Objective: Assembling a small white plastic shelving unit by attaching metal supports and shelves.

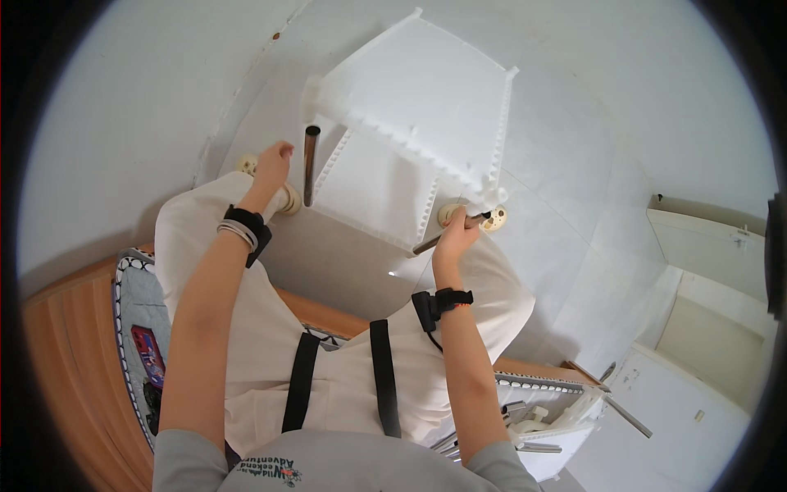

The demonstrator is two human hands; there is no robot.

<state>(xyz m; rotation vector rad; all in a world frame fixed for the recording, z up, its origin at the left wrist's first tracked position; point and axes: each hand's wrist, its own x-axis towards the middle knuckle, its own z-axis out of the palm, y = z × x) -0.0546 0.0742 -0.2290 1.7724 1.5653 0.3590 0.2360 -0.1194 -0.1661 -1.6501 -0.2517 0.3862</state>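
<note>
The right hand (459, 234) wraps its fingers around a metal tube (426, 244) by the near right corner of a white rack (418, 86); the left hand (273, 166), fingers curled, closure unclear, hovers beside an upright tube (309, 166).

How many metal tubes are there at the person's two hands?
2: one tube just right of the left hand, another tube held in the right hand. More may be hidden behind the upper white panel.

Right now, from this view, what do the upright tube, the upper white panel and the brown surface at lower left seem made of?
Upright tube: probably polished metal, by its bright lengthwise streaks. Upper white panel: likely moulded plastic, smooth, with a notched rim. Brown surface: seemingly varnished wood or laminate; its parallel lines suit either.
</note>
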